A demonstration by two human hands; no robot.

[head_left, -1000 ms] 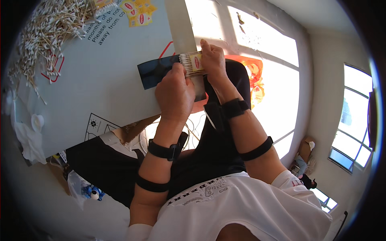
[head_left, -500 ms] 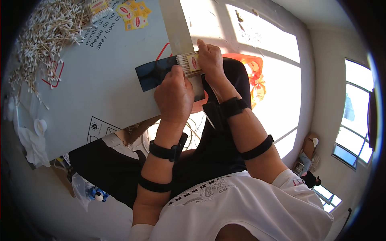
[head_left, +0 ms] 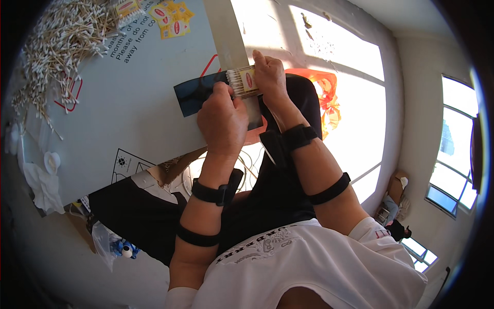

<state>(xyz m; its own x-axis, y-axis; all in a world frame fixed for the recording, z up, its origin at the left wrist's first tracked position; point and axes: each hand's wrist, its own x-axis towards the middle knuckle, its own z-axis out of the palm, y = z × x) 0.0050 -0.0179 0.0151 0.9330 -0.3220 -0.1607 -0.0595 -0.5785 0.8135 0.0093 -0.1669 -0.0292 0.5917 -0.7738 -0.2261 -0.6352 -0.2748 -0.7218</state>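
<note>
A flat clear pack of cotton swabs (head_left: 241,81) with a yellow label lies across the table's right edge, its white tips facing left. My right hand (head_left: 270,78) is closed round the pack's right end. Curled at the lower left corner of the pack, beside the white tips, is my left hand (head_left: 223,122); whatever its fingertips pinch is hidden. Under both hands lies a dark, glossy strip (head_left: 191,98), partly covered by my left hand.
Loose cotton swabs (head_left: 62,51) are heaped at the table's far left, with another swab pack (head_left: 127,11) and yellow labels (head_left: 175,23) beside them. Crumpled white material (head_left: 43,185) lies at the left edge. An orange plastic bag (head_left: 325,95) sits beyond my knee.
My left fingertips have shifted slightly left, away from the swab tips. The right hand and the pack stay in place.
</note>
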